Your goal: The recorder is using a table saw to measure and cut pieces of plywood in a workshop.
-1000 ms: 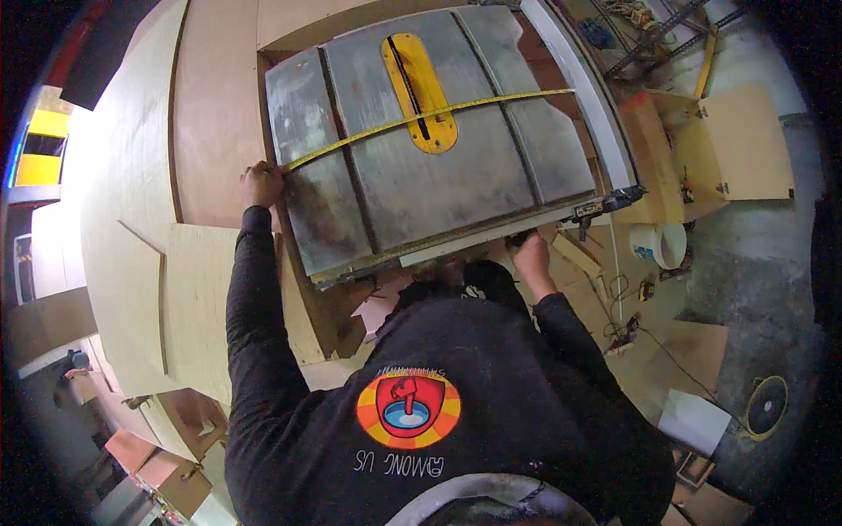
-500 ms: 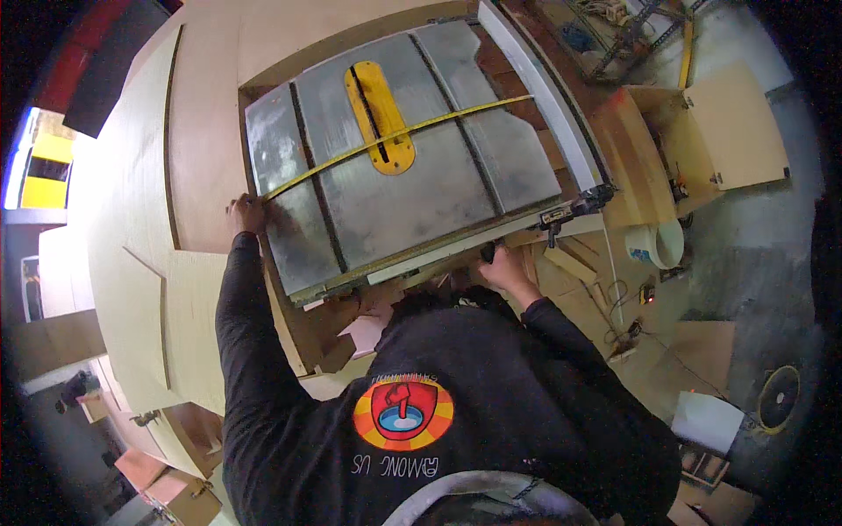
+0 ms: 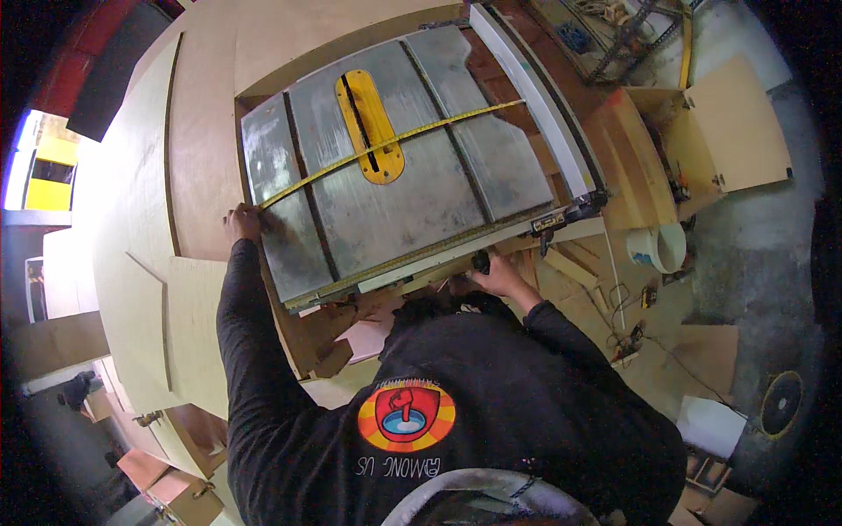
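**Measuring across the saw table to the fence**

The yellow tape measure (image 3: 395, 145) lies stretched across the grey steel saw table (image 3: 395, 210), running from the table's left edge, over the yellow throat plate (image 3: 370, 127) and its blade slot, toward the white rip fence (image 3: 535, 96) on the right. I see my left hand (image 3: 241, 223) pressed down on the tape's near end at the table's left edge, fingers curled over it; I cannot make out the tape case itself. My right hand (image 3: 493, 276) is closed around a dark knob (image 3: 481, 260) under the front rail, just below the fence's near end.

To do this well, I judge the tape should run square to the fence rather than slanted as it does now, and lie flat and taut. I would keep the left hand firm so the end does not creep, and turn the knob in small amounts while reading the tape at the blade slot.

Against the picture half a second ago, the whole table sits a little further right and lower in my view, so my head has shifted. Both hands hold the same places and the tape lies along the same line.
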Motion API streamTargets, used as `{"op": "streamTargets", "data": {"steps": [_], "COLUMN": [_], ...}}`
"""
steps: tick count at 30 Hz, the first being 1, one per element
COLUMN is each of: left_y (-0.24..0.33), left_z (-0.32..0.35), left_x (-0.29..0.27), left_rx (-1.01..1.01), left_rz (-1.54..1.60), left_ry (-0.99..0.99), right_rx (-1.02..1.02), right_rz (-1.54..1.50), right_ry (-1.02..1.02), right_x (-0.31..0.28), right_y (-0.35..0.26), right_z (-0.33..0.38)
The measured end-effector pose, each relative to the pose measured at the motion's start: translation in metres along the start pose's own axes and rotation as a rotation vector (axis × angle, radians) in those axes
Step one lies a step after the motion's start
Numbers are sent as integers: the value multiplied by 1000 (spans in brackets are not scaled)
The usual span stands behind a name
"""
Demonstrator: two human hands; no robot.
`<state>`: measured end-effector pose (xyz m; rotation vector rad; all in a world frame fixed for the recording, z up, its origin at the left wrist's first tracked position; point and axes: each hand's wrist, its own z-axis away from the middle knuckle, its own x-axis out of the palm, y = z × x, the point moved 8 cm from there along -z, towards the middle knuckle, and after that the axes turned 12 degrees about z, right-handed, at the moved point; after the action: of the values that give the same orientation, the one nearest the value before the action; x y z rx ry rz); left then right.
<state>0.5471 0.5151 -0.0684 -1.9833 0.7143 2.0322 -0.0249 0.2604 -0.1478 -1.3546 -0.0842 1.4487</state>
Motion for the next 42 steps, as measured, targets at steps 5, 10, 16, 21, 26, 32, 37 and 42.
{"op": "streamTargets", "data": {"steps": [5, 10, 16, 21, 26, 32, 37, 42], "left_y": [20, 17, 55, 9, 47, 18, 30, 27], "left_z": [-12, -17, -7, 1, -6, 3, 1, 1], "left_x": [-10, -6, -9, -11, -7, -13, -15, -8], "left_rx": [44, 52, 96, -64, -47, -57, -7, 0], "left_rz": [-2, 31, -8, 11, 8, 84, 13, 55], "left_ry": [13, 58, -79, -13, -53, 9, 41, 32], "right_rx": [-57, 271, 165, 158, 155, 401, 274, 131], "right_rz": [-396, -1086, -695, -803, 568, -338, 371, 69], "right_ry": [11, -5, 557, 559, 384, 397, 204, 171], "right_x": [73, 83, 5, -31, -38, -34, -25, -2], "right_y": [146, 215, 259, 207, 248, 255, 238, 200], "right_z": [-30, -35, 3, -10, -7, -31, -36, -37]}}
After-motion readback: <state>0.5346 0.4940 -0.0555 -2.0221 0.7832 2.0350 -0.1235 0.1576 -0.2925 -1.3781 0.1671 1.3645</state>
